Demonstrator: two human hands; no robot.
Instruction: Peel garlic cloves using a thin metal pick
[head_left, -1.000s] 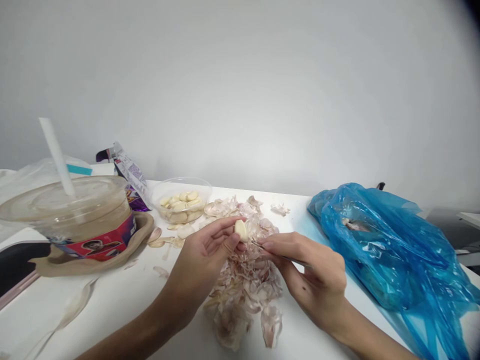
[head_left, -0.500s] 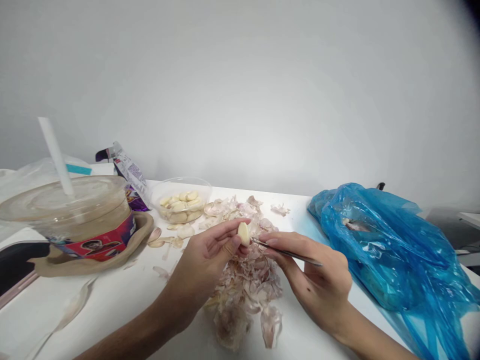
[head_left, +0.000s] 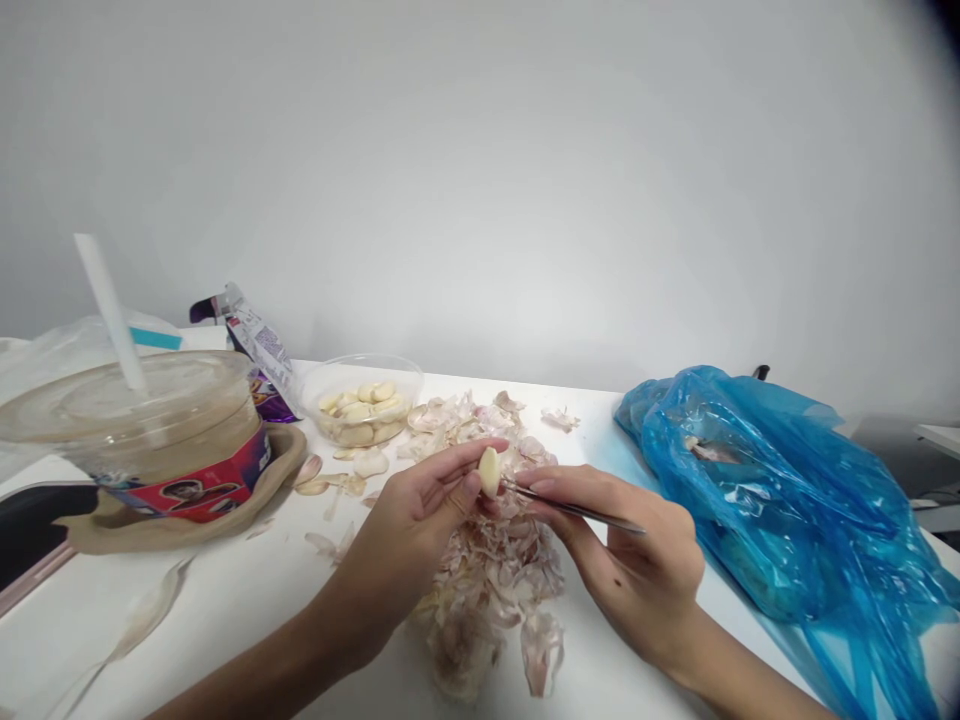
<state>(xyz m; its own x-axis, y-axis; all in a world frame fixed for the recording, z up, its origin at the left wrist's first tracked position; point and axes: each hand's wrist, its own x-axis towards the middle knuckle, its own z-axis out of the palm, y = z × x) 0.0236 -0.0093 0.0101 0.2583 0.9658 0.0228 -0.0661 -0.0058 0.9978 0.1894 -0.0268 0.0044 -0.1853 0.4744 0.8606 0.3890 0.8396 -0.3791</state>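
My left hand (head_left: 416,515) pinches a peeled, pale garlic clove (head_left: 490,472) between thumb and fingers, tilted upright. From the right, my right hand (head_left: 630,545) grips a slim metal tool (head_left: 589,515), its tip touching or very near the clove's lower right side. Whether the tool is a small knife or tweezers I cannot tell. Under both hands lies a heap of papery garlic skins (head_left: 517,570). Beyond my left hand, a clear plastic bowl (head_left: 409,385) holds several peeled cloves (head_left: 364,405).
At left, a lidded drink cup (head_left: 187,440) with a straw stands in a cardboard holder (head_left: 281,480), beside a dark phone-like object (head_left: 37,525). Behind it is a purple snack wrapper (head_left: 259,345). A blue plastic bag (head_left: 787,510) lies at right. A grey wall (head_left: 480,200) rises behind the table.
The clove has turned slightly in my left fingers and shifted a little to the right. My right hand and the tool have barely moved.
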